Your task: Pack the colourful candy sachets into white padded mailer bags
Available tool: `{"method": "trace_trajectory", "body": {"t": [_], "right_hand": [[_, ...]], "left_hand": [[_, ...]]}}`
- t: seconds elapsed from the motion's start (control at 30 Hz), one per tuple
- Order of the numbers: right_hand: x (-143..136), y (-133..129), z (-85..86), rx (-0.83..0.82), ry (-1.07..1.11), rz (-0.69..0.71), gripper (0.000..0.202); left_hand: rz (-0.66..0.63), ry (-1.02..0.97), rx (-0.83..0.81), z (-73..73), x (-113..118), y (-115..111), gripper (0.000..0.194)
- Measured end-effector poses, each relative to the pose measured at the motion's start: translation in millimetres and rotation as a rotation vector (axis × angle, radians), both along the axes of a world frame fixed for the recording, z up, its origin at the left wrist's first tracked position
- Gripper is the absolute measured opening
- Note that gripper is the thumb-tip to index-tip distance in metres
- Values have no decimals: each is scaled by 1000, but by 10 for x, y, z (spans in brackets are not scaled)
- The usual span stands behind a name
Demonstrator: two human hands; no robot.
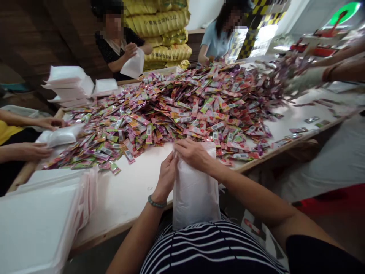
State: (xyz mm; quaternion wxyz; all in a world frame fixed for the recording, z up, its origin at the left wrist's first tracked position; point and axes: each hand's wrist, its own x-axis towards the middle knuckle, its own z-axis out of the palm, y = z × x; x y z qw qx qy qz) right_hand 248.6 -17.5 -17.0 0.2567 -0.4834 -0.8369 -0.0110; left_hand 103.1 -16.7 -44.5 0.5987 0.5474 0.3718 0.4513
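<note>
Gripping the white, translucent plastic bag (196,194) at its upper left corner, the left hand (167,173) and the right hand (192,153) meet close to the near edge of the table. Both sets of fingers are closed on the thin film, the right hand reaching across the top from the right. The bag hangs upright against the navy-and-white striped shirt (211,247), its lower part past the table's edge. The step in hand looks like working at the bag's mouth; whether it is sealed or parted cannot be told. The next move, as I judge it, calls for a light, steady pinch from both hands so the soft film does not slip.

On the near left, a stack of flat white bags with pinkish edges (37,217) rests on the white, wood-edged table (125,190). Beyond, a broad heap of small, colourful foil sachets (182,110) spreads across the middle. At the left, a co-worker's hands (40,149) are beside a plump white bag (65,136); at the right, a pale-gloved hand (306,80) blurs at the heap. Farther off, one person in a black top (104,53) holds a white bag, another wears light blue (216,43), and printed yellow sacks (159,24) are piled between them.
</note>
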Motion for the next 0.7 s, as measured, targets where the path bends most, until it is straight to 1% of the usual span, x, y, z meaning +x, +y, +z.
{"method": "trace_trajectory", "body": {"t": [0.03,0.07,0.1,0.17,0.23,0.27,0.3,0.33,0.37,0.4,0.43,0.47,0.5,0.53,0.57,0.63,0.7], "right_hand": [[-38,11,-9,-6,34,-38,23],[-60,29,-7,-6,130,-91,21],[-56,51,11,-3,285,-146,20],[59,70,88,10,705,-227,21],[331,-3,186,24,1102,-261,23],[512,-91,224,30,1239,-275,21],[707,-217,246,21,1299,-303,19],[899,-376,248,-6,1286,-350,15],[1072,-554,229,-66,1190,-418,16],[1211,-735,191,-195,1016,-463,18],[1305,-901,135,-336,823,-469,20],[1349,-1032,67,-455,678,-465,22],[1342,-1115,-9,-547,590,-463,24],[1289,-1140,-90,-616,569,-460,28],[1200,-1108,-170,-670,622,-453,35],[963,-900,-318,-775,867,-387,49],[722,-599,-443,-916,1148,-221,56]], "left_hand": [[2,8,1,4,9,0,38],[-1,5,-10,7,11,-1,38],[-5,-7,-29,11,5,-2,39],[-1,-34,-81,15,-27,-6,41],[28,-47,-133,11,-71,-4,41],[46,-52,-152,6,-93,0,41],[56,-58,-169,-2,-112,7,40],[59,-67,-185,-12,-127,15,40],[55,-77,-201,-22,-138,25,40],[47,-86,-219,-30,-146,35,40],[37,-95,-239,-35,-151,44,42],[28,-102,-258,-36,-154,50,43],[20,-103,-274,-31,-155,53,46],[13,-92,-283,-23,-156,54,48],[7,-69,-288,-11,-156,53,51],[-2,-4,-294,9,-157,53,57],[-29,41,-316,-2,-159,72,62]]}}
